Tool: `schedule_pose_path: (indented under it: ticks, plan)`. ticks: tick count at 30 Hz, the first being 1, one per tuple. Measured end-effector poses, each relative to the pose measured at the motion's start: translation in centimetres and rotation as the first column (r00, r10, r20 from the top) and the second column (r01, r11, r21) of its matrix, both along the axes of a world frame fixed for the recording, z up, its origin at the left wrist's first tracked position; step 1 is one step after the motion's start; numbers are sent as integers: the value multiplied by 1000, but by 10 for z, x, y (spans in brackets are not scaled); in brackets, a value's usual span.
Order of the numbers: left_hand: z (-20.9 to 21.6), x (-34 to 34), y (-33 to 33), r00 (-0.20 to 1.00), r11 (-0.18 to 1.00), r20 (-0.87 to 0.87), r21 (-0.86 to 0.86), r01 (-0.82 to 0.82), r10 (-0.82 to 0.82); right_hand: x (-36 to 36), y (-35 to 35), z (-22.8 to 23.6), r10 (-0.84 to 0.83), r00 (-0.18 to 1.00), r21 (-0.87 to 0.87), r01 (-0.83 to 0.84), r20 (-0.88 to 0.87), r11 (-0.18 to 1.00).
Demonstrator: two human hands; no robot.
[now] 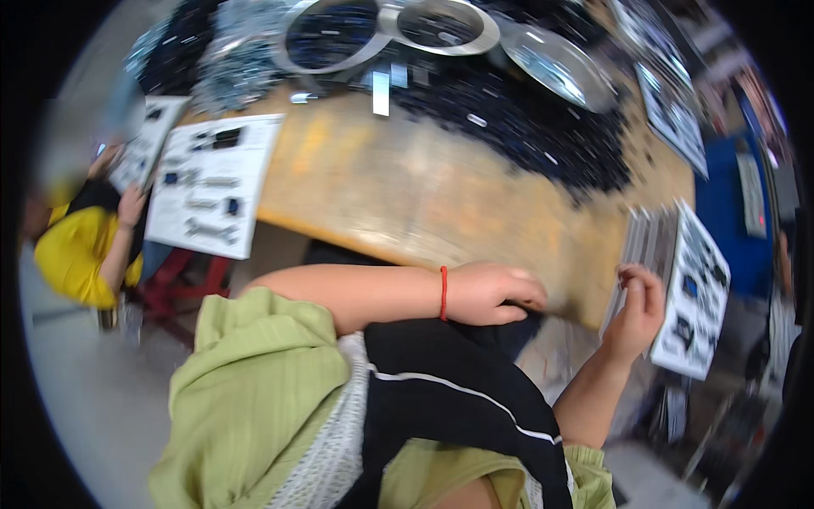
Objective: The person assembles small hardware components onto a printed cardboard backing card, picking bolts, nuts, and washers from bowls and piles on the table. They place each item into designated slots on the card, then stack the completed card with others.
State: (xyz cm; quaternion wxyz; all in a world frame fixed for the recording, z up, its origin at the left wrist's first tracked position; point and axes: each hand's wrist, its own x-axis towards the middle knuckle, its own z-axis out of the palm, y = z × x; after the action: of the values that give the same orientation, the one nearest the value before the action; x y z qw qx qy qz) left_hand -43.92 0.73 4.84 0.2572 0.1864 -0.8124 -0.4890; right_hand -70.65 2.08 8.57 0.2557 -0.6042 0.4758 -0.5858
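Note:
My left hand point(496, 293), with a red cord bracelet point(443, 293) at its wrist, is in front of my body by the table's near edge. Its thumb and fingers are apart, and nothing shows between them. On the right, my right hand point(634, 316) is raised beside a stack of white sheets point(697, 297) carrying dark and grey parts. Its fingers are curled and partly blurred; what they hold, if anything, cannot be made out. The hand overlaps the stack's near left edge, and whether it touches the stack is unclear.
A wooden table point(381, 182) bears a heap of small dark pieces point(543, 131), metal-rimmed round bowls point(487, 38) and clear bags point(237, 68). Another white sheet with parts point(212, 187) lies at left. Beyond it sits a person in yellow point(80, 263). A blue bin point(738, 220) stands right.

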Motion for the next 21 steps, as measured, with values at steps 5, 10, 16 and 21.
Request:
schedule_pose_path:
  ticks: [5, 10, 16, 21]
  plan:
    - [8, 106, -15, 605, 520, -53, -455, -723, 795, 70, -47, -68, 455, 887, 340, -405, -79, 849]
    - [3, 326, 52, -445, -396, -80, -613, -684, 892, 185, -100, -85, 735, 575, 260, -695, -359, 671]
    - [-3, 435, 111, -830, -548, 430, -624, -557, 355, 335, -166, -89, 683, 617, 148, -690, -391, 708]
    - [-16, 483, 146, -765, -555, 360, -533, -639, 534, 370, -160, -65, 709, 581, 295, -650, -400, 700]
